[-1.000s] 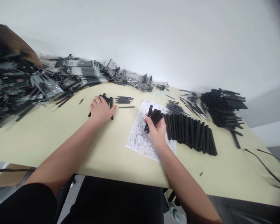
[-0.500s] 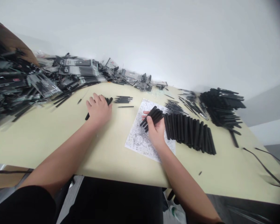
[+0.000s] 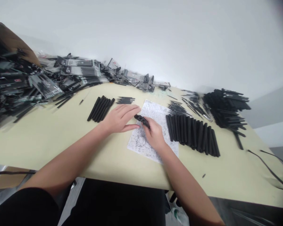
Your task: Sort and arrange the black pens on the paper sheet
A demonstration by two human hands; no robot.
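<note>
- Head view, hidden or unclear parts: the bunch of black tubes [image 3: 141, 120] shows only its dark end. The rest lies under the fingers, so the number of tubes cannot be told.
- A brown thing [image 3: 7, 39] at the upper left is cut off by the edge of the picture and cannot be made out.
- The heap of packets [image 3: 37, 81] at the far left is blurred, and its labels cannot be read.
- Both forearms run out of the bottom of the picture.
- Right hand [image 3: 154, 135]: curled and clenched around the bunch of black tubes, resting on the printed sheet [image 3: 157, 113] near its left half.
- Left hand [image 3: 120, 119]: released, with the fingers stretched out flat and the palm down on the surface [image 3: 61, 141]. The fingertips reach the left edge of the printed sheet, just beside the bunch. Whether they touch it cannot be told.
- Left row of tubes [image 3: 101, 109]: lies side by side on the surface just behind the left hand, apart from it.
- Thin sticks [image 3: 125, 100]: a small group just right of that row.
- Right row of tubes [image 3: 192, 133]: laid side by side, its left end over the right edge of the printed sheet, near the right hand but apart from it.
- Loose pile of tubes [image 3: 226, 106]: at the far right.
- Cable [image 3: 269, 168]: lies at the right edge of the surface.
</note>
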